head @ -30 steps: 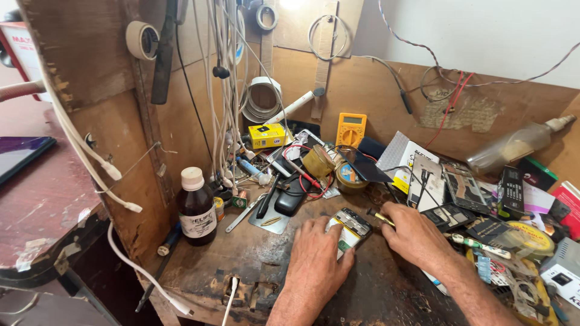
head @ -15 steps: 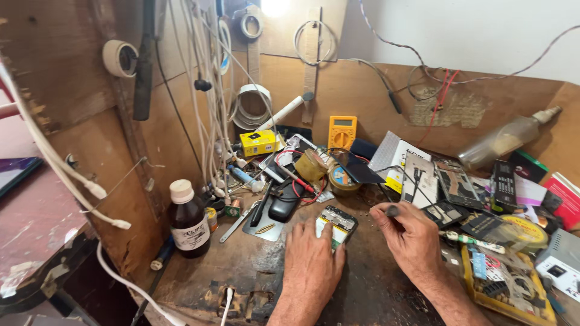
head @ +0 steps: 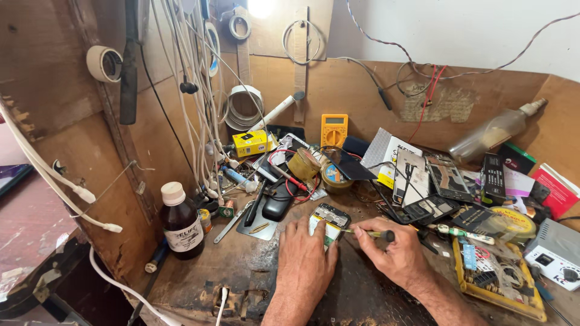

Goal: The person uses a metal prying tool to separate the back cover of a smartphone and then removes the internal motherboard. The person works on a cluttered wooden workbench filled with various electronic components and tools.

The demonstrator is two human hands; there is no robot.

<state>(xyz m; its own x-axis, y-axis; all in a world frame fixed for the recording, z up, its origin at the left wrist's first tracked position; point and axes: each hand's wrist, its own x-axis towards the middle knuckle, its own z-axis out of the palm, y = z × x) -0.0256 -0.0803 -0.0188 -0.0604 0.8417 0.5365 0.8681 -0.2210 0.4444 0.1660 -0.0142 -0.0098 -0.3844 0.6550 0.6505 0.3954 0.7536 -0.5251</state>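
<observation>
An opened phone (head: 328, 218) with its back off lies on the worn wooden bench, near the front middle. My left hand (head: 305, 262) rests flat beside and partly over the phone's left lower part, pinning it down. My right hand (head: 393, 256) grips a small screwdriver (head: 368, 233) with a yellow-green shaft and dark cap. The screwdriver's tip points left and touches the phone's right edge.
A dark brown bottle (head: 180, 221) with a white cap stands at the left. A yellow multimeter (head: 333, 130) leans on the back board. Phone parts (head: 447, 178), a solder spool (head: 513, 222), a yellow tray (head: 495, 274) and a white device (head: 556, 253) crowd the right. White cables (head: 199, 90) hang at the left.
My right hand came down from above the phone and now holds the screwdriver against its right edge. The left hand stays on the phone. The camera moved closer.
</observation>
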